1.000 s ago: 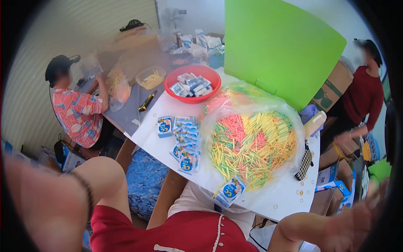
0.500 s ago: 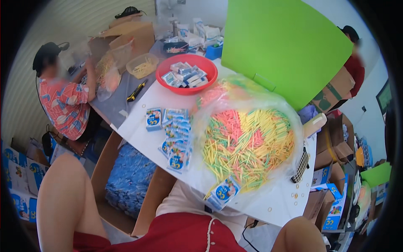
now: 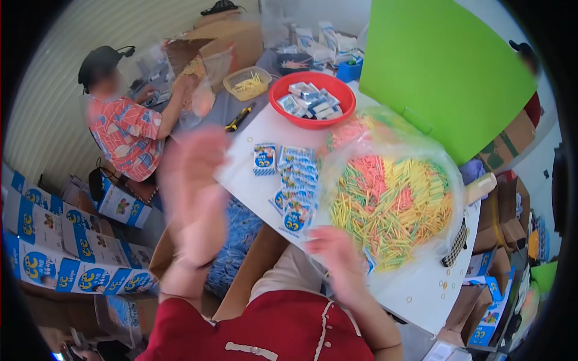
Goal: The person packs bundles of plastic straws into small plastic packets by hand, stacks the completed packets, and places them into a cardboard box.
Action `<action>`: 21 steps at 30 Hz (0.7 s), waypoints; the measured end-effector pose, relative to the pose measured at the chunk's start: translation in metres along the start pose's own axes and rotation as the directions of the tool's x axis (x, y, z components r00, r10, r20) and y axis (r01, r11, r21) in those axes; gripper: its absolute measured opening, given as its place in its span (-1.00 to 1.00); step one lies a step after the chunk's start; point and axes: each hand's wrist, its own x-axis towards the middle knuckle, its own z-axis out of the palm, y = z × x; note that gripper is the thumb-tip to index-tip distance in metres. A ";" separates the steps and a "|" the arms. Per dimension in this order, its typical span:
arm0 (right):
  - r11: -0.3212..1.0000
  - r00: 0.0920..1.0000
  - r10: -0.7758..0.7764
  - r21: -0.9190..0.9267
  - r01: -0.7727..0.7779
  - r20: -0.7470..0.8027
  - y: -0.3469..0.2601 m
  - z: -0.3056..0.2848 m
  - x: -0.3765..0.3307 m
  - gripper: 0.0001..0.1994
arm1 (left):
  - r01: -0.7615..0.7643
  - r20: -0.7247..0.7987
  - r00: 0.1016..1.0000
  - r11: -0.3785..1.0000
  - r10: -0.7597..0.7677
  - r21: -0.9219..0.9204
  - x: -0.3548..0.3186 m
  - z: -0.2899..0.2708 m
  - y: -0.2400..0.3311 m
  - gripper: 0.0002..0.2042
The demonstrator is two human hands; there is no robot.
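Note:
My left hand is raised over the open carton left of the table, smeared by motion; its fingers cannot be made out, nor anything in them. My right hand hovers at the table's near edge with fingers apart and nothing visible in it. Beside it, a blue-and-white packet is mostly covered by the hand. To its right, a clear plastic bag lies open, full of thin pink, yellow and green sticks. Left of the bag, several blue-and-white packets lie overlapping in a row, near a small packet stack.
A red basin of small packs stands behind the packets. A green board rises behind the bag. A yellow-black cutter and a yellow basket lie far left, near a seated co-worker. The carton holds blue wrappers.
Both my hands have come into view from below. My view has shifted left, so the table sits further right. The packet at the near edge is now mostly hidden by my right hand.

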 end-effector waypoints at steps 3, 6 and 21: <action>0.954 0.989 0.111 -0.270 -0.133 -0.097 0.111 0.014 0.014 -0.42 | 0.652 0.044 0.724 0.704 -0.688 0.281 -0.063 -0.059 -0.136 -0.43; 0.780 0.965 -0.108 -0.623 -0.066 -0.237 0.158 0.004 0.039 -0.27 | 0.700 0.036 0.629 0.586 -0.777 0.408 -0.097 -0.073 -0.189 -0.33; 0.818 0.953 -0.277 -0.550 0.169 -0.120 0.180 0.004 0.160 -0.11 | 0.912 0.160 0.406 0.409 -0.900 -0.014 -0.059 -0.069 -0.217 -0.40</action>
